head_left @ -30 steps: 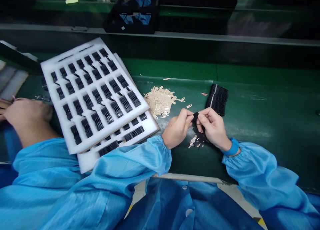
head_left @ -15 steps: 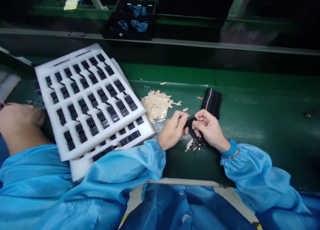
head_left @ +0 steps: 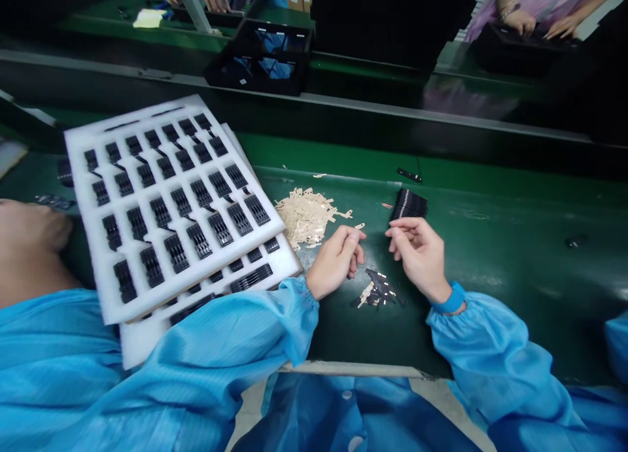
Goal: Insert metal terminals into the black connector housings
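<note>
My left hand (head_left: 336, 259) and my right hand (head_left: 417, 249) hover apart over the green belt (head_left: 490, 256), each with fingers curled in a pinch; what they pinch is hidden. Between them, on the belt, lies a small heap of black parts with tan strips (head_left: 377, 292). A ribbed stack of black parts (head_left: 409, 205) stands just beyond my right fingertips. A pile of tan strips (head_left: 307, 213) lies beyond my left hand.
Two stacked white foam trays (head_left: 73, 144) holding rows of black parts lie at left, partly over my left sleeve. Another person's hand (head_left: 27, 233) rests at far left. A black crate (head_left: 265, 53) and other people's hands (head_left: 520, 20) are beyond the rail. Loose black parts (head_left: 409, 174) lie on the belt.
My hands, which held one black part together, have drawn apart. The view has tilted up, showing people at the far side.
</note>
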`<state>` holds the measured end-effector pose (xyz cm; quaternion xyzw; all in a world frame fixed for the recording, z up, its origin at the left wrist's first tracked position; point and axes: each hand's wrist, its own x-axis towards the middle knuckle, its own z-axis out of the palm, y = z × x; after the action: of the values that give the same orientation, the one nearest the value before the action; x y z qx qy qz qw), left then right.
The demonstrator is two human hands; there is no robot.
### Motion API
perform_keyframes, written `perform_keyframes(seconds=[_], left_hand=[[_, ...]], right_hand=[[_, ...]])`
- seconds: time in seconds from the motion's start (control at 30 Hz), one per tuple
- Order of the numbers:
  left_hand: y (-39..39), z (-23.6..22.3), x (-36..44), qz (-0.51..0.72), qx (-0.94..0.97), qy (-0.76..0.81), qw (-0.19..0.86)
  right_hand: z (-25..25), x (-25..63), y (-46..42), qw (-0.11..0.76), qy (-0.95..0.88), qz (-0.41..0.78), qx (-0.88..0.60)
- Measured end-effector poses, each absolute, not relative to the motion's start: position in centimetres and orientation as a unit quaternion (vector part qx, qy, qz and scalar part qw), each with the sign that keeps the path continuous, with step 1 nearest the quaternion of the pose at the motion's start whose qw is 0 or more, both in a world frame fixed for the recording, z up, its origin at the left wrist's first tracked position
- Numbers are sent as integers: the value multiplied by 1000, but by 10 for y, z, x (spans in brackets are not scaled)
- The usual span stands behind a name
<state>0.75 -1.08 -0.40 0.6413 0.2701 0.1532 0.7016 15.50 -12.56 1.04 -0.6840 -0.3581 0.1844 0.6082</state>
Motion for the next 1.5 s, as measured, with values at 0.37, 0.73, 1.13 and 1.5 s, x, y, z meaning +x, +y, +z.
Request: perform_keyframes(seconds=[0.37,0.73,1.13,1.5], left_hand=[[-11,-1,9,146,632,276,709],[-11,-1,9,144,643,268,702],[-11,-2,10,153,648,264,698],[-12,-5,9,150,650,260,698]], right_hand=[[26,212,-158,142,-609,33,-780],[20,212,-154,156,-610,12,-777],[23,189,-146,290,-554,-11,-780],[17,192,-149,213,-554,-26,-804]])
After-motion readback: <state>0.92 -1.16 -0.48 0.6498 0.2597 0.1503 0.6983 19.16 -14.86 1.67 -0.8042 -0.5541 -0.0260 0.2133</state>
